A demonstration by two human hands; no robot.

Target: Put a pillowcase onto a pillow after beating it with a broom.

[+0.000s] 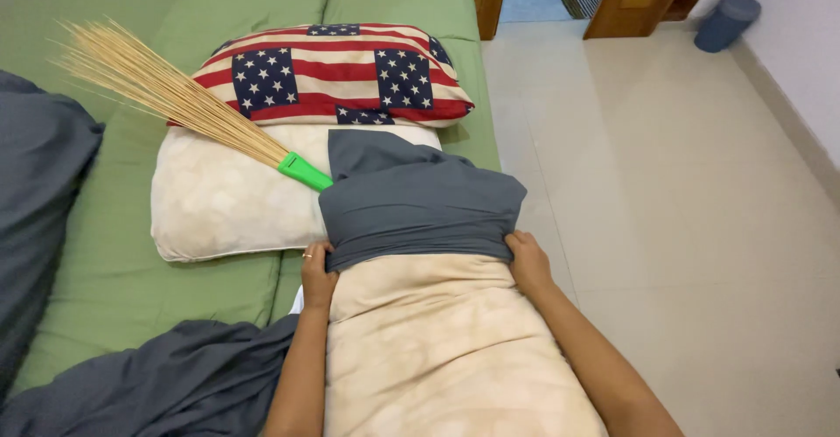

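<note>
A cream pillow (437, 341) lies lengthwise in front of me on the bed. A dark grey pillowcase (411, 201) covers its far end. My left hand (317, 272) grips the pillowcase's open edge on the left side. My right hand (528, 258) grips the same edge on the right side. Both hands are closed on the grey fabric, with the pillow between them.
A second bare cream pillow (219, 196) lies to the left with a straw broom (175, 96) with a green handle on it. Behind sits a pillow with stars and stripes (337, 74). A green sheet (131, 262) covers the bed; dark grey bedding (157, 384) lies at left. Tiled floor (682, 183) at right.
</note>
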